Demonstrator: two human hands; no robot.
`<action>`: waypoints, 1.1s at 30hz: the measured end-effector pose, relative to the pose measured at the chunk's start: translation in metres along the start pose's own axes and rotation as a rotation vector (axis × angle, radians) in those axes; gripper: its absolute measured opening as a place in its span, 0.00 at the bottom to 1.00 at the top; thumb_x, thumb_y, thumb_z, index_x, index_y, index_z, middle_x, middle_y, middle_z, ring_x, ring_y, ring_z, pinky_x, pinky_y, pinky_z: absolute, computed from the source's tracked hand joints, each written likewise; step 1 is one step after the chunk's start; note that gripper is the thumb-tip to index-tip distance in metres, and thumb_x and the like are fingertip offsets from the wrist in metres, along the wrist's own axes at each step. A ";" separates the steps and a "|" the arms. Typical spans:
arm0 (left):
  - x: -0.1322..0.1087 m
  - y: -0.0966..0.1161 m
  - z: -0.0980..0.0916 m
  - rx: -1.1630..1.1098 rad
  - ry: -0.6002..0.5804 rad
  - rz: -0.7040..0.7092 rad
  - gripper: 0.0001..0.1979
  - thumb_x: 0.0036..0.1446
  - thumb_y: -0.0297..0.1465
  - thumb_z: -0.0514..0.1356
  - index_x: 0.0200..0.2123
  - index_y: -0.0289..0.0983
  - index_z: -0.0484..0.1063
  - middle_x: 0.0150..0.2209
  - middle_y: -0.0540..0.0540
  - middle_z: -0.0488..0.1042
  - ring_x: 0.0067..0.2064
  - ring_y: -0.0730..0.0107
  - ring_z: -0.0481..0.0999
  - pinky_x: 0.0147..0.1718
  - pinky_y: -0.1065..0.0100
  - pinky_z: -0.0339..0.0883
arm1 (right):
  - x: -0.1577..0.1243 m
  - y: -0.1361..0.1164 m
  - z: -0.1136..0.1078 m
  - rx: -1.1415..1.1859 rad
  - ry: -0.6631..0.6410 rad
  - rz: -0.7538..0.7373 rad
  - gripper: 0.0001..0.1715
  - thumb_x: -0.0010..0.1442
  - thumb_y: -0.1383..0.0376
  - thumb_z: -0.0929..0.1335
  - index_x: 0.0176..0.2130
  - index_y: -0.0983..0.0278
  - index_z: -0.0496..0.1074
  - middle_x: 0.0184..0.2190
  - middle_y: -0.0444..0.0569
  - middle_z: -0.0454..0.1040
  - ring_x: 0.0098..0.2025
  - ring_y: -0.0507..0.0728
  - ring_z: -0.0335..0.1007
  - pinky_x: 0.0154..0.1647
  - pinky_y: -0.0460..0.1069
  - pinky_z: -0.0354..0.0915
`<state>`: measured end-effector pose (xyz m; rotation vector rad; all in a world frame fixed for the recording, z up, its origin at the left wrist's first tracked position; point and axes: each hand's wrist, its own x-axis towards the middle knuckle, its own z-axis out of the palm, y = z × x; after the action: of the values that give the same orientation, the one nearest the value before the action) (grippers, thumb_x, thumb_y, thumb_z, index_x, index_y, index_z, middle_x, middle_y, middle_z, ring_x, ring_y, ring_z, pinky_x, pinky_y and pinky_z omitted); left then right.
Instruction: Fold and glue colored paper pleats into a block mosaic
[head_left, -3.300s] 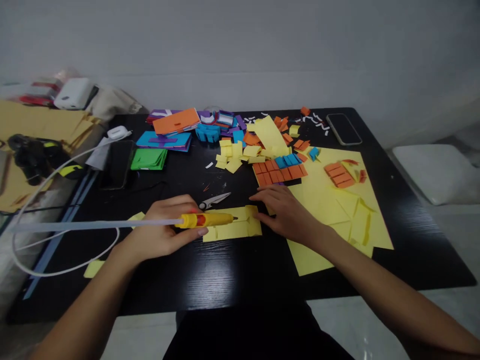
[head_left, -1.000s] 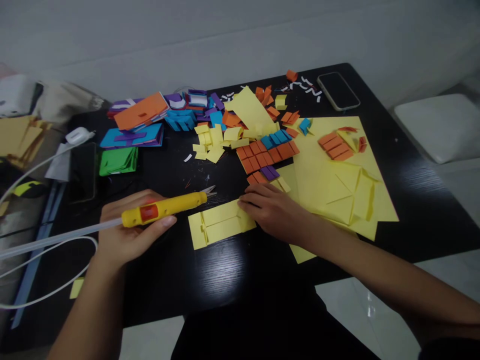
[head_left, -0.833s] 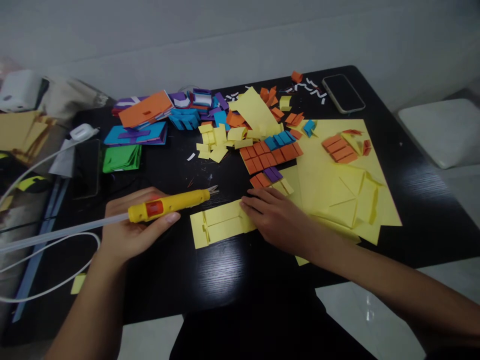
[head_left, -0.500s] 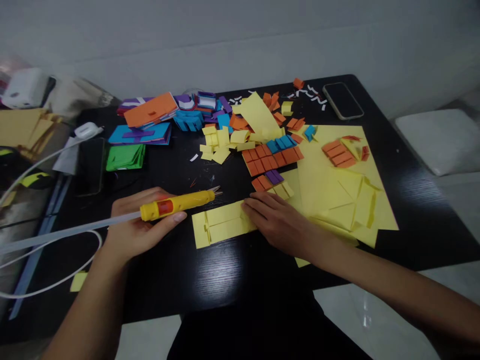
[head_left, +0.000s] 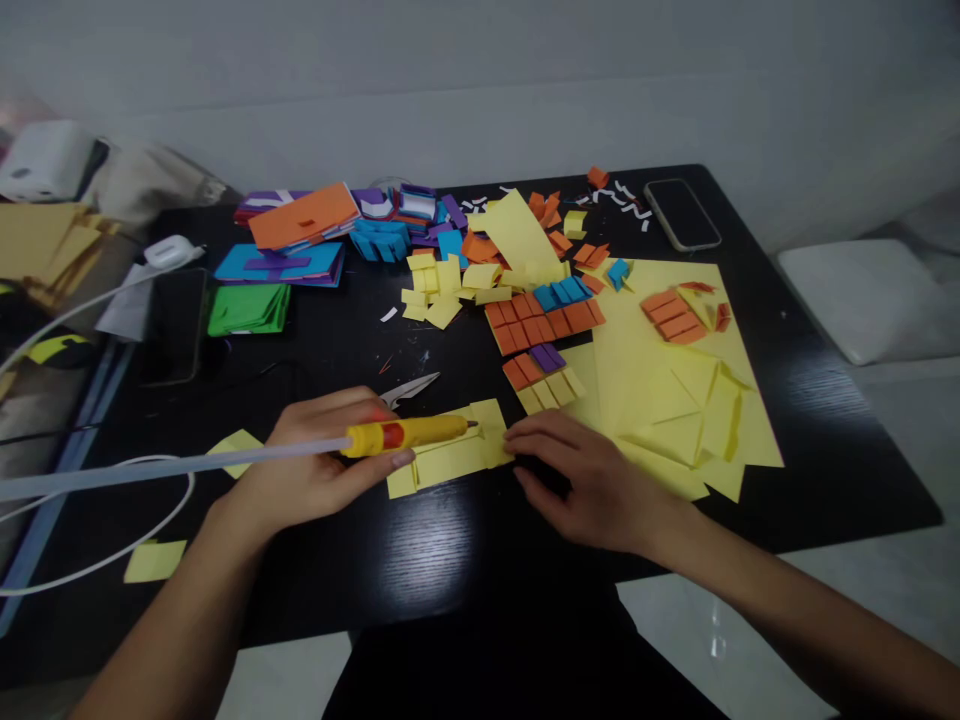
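My left hand is closed around a yellow hot glue gun, a long translucent glue stick trailing from its back. The nozzle points right, just over a folded yellow paper strip lying on the black table. At the strip's right end, my right hand holds it with bent fingertips, the thumb set lower and apart. Scissors with blades showing lie behind the glue gun; my left hand hides their handles. Beyond the right hand is a card with orange, purple and yellow folded tabs.
Yellow sheets cover the table's right part, and a phone lies at the back right. Folded orange paper, green paper and another phone lie left. A white cable loops near my left forearm.
My left hand has moved right with the glue gun, bringing its nozzle over the yellow strip. My right hand has shifted slightly right and down to the strip's end, uncovering more of it.
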<state>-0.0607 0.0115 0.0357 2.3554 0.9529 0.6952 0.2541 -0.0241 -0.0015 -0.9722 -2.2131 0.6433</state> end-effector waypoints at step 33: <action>0.003 0.001 0.000 -0.059 -0.132 -0.069 0.04 0.67 0.34 0.65 0.39 0.41 0.79 0.33 0.48 0.78 0.32 0.70 0.78 0.30 0.70 0.71 | -0.004 0.006 0.017 -0.098 0.000 -0.064 0.07 0.74 0.70 0.67 0.45 0.65 0.76 0.41 0.53 0.81 0.46 0.59 0.77 0.51 0.56 0.77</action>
<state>-0.0581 0.0133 0.0376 2.2751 0.9380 0.5270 0.2469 -0.0263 -0.0184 -0.9457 -2.2838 0.5100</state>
